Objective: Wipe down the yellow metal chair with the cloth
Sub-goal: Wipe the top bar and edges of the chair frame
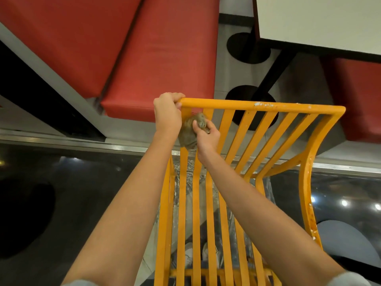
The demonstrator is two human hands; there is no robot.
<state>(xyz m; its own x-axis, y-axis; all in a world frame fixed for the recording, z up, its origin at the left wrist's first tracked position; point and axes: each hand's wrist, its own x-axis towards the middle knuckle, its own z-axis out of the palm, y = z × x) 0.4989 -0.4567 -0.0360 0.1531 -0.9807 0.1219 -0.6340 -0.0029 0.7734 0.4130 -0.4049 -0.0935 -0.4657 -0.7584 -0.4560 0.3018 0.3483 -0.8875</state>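
Left grip point(167, 113) clasps the stiff yellow chair point(266, 105) at its corner; right grip point(206, 137) pinches the soft, bunched cloth point(190, 131).

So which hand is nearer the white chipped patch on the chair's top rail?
Right. The right hand holds the cloth on the slats below the patch; the left hand grips the rail's far corner.

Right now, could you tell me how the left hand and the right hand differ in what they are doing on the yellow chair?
The left hand grips the corner of the yellow chair at its top rail, bare on the metal; the right hand holds the cloth instead. The left hand sits higher, at the rail; the right hand sits lower, among the slats just below it. Both have curled fingers and work at the same corner.
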